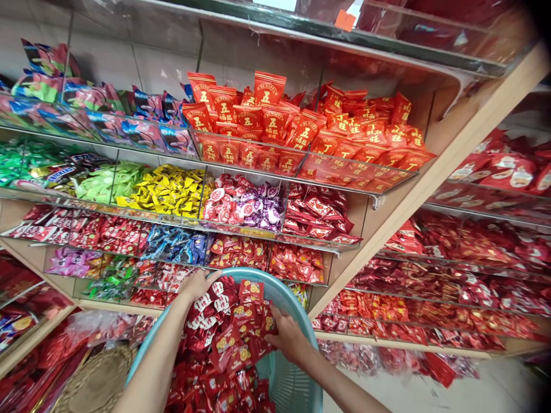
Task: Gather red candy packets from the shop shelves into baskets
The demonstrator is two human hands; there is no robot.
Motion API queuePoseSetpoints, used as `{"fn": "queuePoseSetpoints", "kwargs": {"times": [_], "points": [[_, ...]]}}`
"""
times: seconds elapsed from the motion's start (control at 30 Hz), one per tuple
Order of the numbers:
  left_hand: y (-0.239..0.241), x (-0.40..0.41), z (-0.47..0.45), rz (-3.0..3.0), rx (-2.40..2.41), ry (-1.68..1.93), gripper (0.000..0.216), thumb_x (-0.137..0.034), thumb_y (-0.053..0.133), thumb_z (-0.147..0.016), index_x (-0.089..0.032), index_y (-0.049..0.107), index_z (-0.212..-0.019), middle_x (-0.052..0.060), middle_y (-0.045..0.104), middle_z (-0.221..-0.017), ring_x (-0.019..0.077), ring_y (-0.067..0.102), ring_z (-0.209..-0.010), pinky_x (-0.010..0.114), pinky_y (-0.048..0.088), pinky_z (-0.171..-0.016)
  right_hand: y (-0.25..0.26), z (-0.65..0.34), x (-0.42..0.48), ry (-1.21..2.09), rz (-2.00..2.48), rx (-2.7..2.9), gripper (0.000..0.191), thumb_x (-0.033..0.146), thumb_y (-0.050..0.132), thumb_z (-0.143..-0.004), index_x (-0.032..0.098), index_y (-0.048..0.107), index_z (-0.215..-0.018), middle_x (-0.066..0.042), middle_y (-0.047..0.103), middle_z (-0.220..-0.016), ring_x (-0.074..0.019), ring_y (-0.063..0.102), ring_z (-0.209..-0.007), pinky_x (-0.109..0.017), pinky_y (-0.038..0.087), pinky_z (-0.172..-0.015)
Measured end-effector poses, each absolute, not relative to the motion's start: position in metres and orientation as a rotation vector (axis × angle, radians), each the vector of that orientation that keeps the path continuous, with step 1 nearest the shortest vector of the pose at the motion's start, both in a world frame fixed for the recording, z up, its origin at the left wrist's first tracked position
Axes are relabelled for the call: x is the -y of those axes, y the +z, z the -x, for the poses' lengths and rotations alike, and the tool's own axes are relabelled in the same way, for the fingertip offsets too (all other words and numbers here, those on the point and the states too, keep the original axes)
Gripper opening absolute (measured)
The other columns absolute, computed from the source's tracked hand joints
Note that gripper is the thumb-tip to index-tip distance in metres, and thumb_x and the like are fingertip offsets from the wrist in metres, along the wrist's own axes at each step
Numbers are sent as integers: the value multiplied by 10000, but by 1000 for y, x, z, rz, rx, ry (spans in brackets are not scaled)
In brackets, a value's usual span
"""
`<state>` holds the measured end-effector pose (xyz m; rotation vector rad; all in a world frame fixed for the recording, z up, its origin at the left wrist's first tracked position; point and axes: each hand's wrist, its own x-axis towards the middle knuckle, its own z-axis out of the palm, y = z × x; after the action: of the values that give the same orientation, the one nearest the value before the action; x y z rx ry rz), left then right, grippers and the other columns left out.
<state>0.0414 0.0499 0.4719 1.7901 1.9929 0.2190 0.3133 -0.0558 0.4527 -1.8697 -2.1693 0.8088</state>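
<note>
Hands, left [196, 285] and right [289, 338], touch red candies [224, 344]; shelf packets [267, 90] read "BE HAPPY".

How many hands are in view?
2. The left hand is at the far rim of the basket; the right hand is on the red packets inside it. None seem hidden.

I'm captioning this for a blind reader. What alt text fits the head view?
A person's left hand and right hand reach into a teal basket heaped with red candy packets, the left near its far rim. Behind it, sloped shelves hold wrapped sweets in red, yellow, green and blue.
</note>
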Motion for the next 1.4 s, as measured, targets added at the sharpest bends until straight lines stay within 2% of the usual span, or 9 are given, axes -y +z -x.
{"fn": "queuePoseSetpoints", "kwargs": {"times": [0.13,0.33,0.57,0.77,0.87,1.0,1.13,1.27,1.4], "points": [[471,-50,-41,-1796,-1992,236,682,-715,306,-691,-215,655,-994,102,681,-985,269,620,-916,331,435,-791,453,-309,56,782,1893,2182,710,204,592,-671,200,326,-1329,-110,478,-1225,-250,500,-1092,-314,379,-892],[473,-50,-42,-1794,-1997,211,682,-721,289,-690,-226,656,-985,93,681,-983,274,615,-922,334,442,-768,452,-310,58,735,1885,2236,633,229,586,-702,210,381,-1300,-117,481,-1188,-261,548,-1023,-331,407,-860],[475,-50,-43,-1769,-2012,188,731,-742,279,-676,-215,639,-1032,106,676,-994,295,604,-943,355,437,-775,451,-313,66,659,1883,2363,667,183,595,-703,198,349,-1323,-143,435,-1258,-264,552,-1019,-344,407,-871],[472,-50,-41,-1774,-2020,217,690,-724,310,-682,-225,648,-1019,92,684,-976,278,611,-933,335,440,-773,454,-314,58,608,1898,2405,671,176,595,-695,160,352,-1320,-136,518,-1156,-267,546,-1015,-343,418,-851],[469,-51,-40,-1769,-2019,202,730,-745,287,-673,-223,634,-1046,105,675,-1000,290,604,-951,354,437,-788,456,-312,52,595,1905,2418,634,180,592,-689,137,392,-1290,-141,546,-1120,-263,556,-988,-335,417,-843],[468,-52,-40,-1775,-2021,185,776,-767,252,-663,-215,628,-1058,120,671,-1003,309,591,-974,376,430,-805,456,-311,47,576,1918,2429,662,177,578,-689,158,362,-1314,-129,582,-1067,-253,563,-969,-328,416,-836],[470,-51,-41,-1780,-2004,190,781,-772,242,-660,-214,633,-1042,125,666,-1010,314,585,-984,376,427,-804,454,-311,42,583,1851,2391,633,195,589,-676,190,400,-1279,-107,580,-1074,-244,557,-985,-317,415,-831],[472,-51,-41,-1780,-2006,188,770,-767,242,-664,-222,632,-1043,121,665,-1015,313,588,-976,378,430,-796,456,-309,33,602,1878,2312,552,257,629,-667,161,468,-1186,-117,579,-1069,-256,555,-982,-333,422,-815],[468,-52,-40,-1798,-2014,187,739,-753,255,-671,-223,649,-1003,120,674,-990,312,596,-957,378,432,-789,455,-302,25,549,1888,2313,569,275,653,-670,145,452,-1187,-134,557,-1106,-264,547,-998,-347,423,-821]]}}
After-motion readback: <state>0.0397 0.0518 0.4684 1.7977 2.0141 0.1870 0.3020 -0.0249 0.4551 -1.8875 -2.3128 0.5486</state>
